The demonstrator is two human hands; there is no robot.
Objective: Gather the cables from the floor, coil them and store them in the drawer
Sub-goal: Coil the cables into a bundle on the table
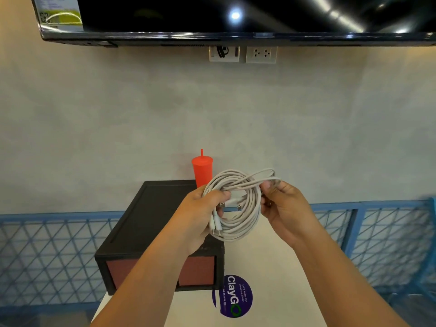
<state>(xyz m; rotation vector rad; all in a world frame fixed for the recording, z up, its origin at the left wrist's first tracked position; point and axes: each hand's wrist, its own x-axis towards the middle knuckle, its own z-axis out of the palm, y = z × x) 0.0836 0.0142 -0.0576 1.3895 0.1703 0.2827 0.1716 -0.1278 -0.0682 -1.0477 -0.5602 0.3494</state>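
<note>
Hands hold a white coil above a black drawer box.
Left hand [203,208] grips the coil [238,204] at its left side, thumb over the strands; right hand [283,206] pinches a loose loop at the upper right. Below sits the box [141,227], its red drawer front [195,270] closed, a red cup [202,171] behind.

Matt white cables [238,208]; matt black, seemingly plastic drawer box [146,223].

A red tumbler [202,172] stands below a wall-mounted television [236,17].
</note>
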